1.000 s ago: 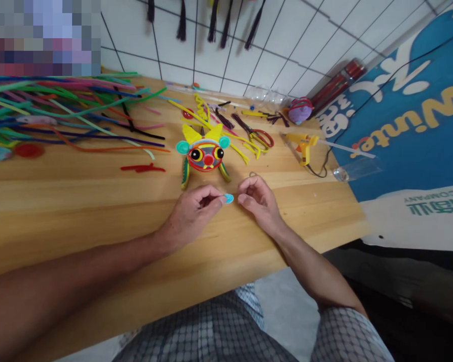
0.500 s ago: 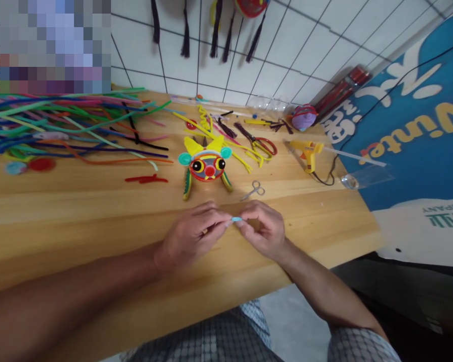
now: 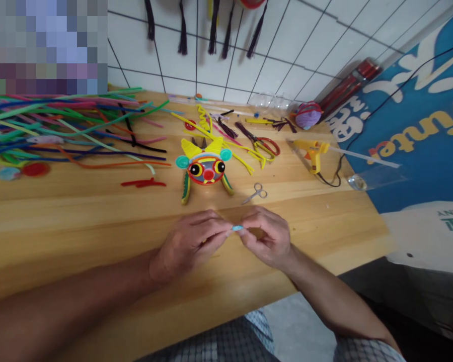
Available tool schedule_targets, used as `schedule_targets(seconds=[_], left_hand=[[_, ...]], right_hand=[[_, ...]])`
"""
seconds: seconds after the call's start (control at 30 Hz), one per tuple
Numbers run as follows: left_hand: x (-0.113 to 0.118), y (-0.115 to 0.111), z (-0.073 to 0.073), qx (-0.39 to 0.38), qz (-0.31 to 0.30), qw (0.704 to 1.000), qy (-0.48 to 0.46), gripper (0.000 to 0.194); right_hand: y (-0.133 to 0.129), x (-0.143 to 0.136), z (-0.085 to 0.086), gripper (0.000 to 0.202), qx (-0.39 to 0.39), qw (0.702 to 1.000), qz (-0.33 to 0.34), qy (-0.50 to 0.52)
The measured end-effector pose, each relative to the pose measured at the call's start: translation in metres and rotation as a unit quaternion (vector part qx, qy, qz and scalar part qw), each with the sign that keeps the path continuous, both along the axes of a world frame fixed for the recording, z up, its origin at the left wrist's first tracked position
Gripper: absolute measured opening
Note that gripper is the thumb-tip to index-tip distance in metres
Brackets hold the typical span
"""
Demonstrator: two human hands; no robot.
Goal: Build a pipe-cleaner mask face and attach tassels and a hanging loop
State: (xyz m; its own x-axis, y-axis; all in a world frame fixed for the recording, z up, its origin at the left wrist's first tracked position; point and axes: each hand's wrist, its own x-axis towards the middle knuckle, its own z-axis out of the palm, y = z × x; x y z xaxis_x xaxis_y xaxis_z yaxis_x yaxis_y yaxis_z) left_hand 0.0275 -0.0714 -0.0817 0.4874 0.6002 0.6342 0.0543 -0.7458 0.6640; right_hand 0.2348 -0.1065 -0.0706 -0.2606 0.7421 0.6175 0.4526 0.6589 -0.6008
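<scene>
Pinching 1 small blue piece (image 3: pixel 237 228): left fingers (image 3: pixel 216 225) and right fingers (image 3: pixel 258 220), near silver scissors (image 3: pixel 259 192).

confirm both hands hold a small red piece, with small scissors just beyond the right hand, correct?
Wrong colour: in the head view, the left hand and right hand hold a light blue piece, with small scissors just beyond the right.

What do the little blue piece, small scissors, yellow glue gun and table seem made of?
Blue piece: perhaps a soft, matte craft material, but it shows too small to tell. Small scissors: probably metal, from their grey sheen. Glue gun: likely plastic, evenly yellow and moulded-looking. Table: wood or wood-look, smooth, with grain streaks.
</scene>
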Motion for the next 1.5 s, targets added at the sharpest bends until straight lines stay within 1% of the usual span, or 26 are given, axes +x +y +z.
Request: schedule_targets(seconds=[0.23, 0.37, 0.57, 0.63, 0.7, 0.83, 1.2, 1.5], left_hand=[[0.0006, 0.0015, -0.0035, -0.010, -0.001, 1.000, -0.002, 0.014], [0.0014, 0.0021, -0.0068, -0.017, 0.012, 1.000, -0.006, 0.011], [0.0018, 0.0022, -0.0064, -0.028, 0.014, 0.999, -0.004, 0.013], [0.0020, 0.0019, -0.0067, -0.030, 0.012, 0.999, -0.004, 0.012], [0.0023, 0.0016, -0.0072, -0.036, 0.011, 0.999, -0.004, 0.011], [0.0032, 0.0013, -0.0083, -0.046, 0.008, 0.999, 0.001, 0.010], [0.0054, 0.0026, -0.0048, -0.066, 0.003, 0.998, 0.010, 0.013], [0.0042, 0.0026, -0.0071, -0.070, -0.006, 0.998, 0.007, 0.014]], right_hand=[[0.0005, 0.0003, -0.0018, 0.015, -0.008, 1.000, -0.005, -0.003], [0.0009, 0.0005, -0.0022, 0.013, -0.029, 1.000, -0.003, -0.009], [0.0006, 0.0012, 0.0006, 0.013, -0.058, 0.998, -0.015, -0.010], [0.0004, 0.0022, 0.0014, 0.018, -0.064, 0.998, -0.016, 0.001], [0.0002, 0.0034, 0.0020, 0.026, -0.056, 0.998, -0.003, 0.008], [-0.0004, 0.0049, 0.0030, 0.034, -0.047, 0.999, 0.021, -0.006], [-0.0004, 0.0035, 0.0061, 0.030, -0.047, 0.998, 0.022, -0.034], [-0.0005, 0.0031, 0.0061, 0.028, -0.055, 0.998, 0.015, -0.036]])
